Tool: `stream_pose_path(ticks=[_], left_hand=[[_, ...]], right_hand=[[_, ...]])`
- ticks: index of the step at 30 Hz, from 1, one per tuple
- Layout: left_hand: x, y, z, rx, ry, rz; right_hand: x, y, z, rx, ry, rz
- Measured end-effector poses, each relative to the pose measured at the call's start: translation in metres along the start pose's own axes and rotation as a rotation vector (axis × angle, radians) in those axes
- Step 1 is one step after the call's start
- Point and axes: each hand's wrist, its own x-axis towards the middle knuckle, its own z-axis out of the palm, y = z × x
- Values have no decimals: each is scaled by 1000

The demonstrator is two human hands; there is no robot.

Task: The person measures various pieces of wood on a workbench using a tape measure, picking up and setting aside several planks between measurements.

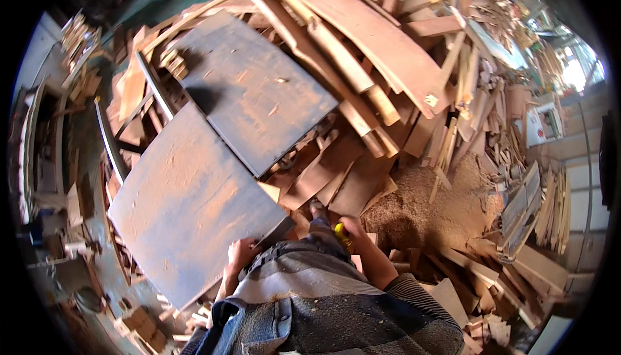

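Note:
My left hand (242,253) is curled closed at the near edge of a grey metal machine table (187,193) strewn with sawdust. Whatever its fingers hold, if anything, is hidden. My right hand (354,231) is low in front of my right thigh, closed around a small yellow tape measure (343,235) that is partly covered by the fingers. Beyond the near table lies a second grey metal table (259,90), with a narrow dark gap between the two. Wood chips and dust lie on both tops.
Long boards (375,38) lean along the far table's right side. A sawdust heap (420,213) lies to my right, with scrap wood (479,271) nearer me. Metal rails (111,141) run along the left. Stacked offcuts (139,329) sit at the lower left.

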Motion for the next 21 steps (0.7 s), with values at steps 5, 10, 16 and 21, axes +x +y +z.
stream_pose_path(ticks=[5,10,16,21], left_hand=[[-4,-15,5,-122,83,-2],[-5,-6,6,-89,113,-23],[-2,-5,6,-132,131,-48],[7,-14,14,-116,145,-15]], right_hand=[[-8,-13,12,160,-113,-4],[-5,-28,-1,286,-129,117],[-18,-52,-8,310,-175,205],[-29,-50,-10,260,-144,-152]])
